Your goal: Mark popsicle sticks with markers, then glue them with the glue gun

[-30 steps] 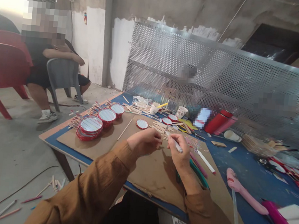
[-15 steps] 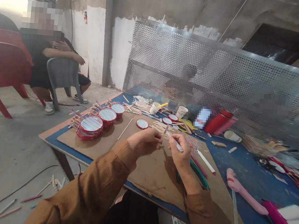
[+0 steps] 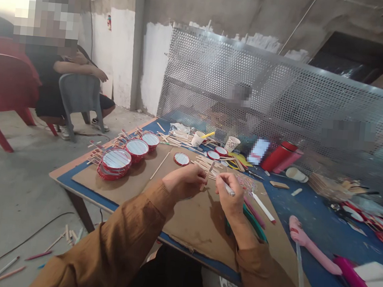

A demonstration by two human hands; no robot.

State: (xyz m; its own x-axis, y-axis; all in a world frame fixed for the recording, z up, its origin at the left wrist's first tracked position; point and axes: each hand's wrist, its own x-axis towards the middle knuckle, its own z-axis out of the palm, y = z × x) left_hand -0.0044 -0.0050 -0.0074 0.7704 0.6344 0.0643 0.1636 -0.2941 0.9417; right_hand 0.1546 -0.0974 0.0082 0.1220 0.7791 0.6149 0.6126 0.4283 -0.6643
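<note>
My left hand pinches a thin wooden craft stick upright between its fingers, above a brown cardboard sheet. My right hand holds a white pen-like stick, its far end pointing toward the wooden stick and close to it. Beyond my hands lies a loose pile of wooden sticks. To the left stand several round red-rimmed frames with white striped faces, and a single smaller one lies nearer my left hand.
The cardboard lies on a blue-topped table holding cups, a red flask, pink and green strips and red craft pieces. A perforated metal sheet leans behind it. A seated person and red chairs are at left.
My hands and both held sticks stay nearly in place. The whole view has shifted slightly, and the seated person appears further left.
</note>
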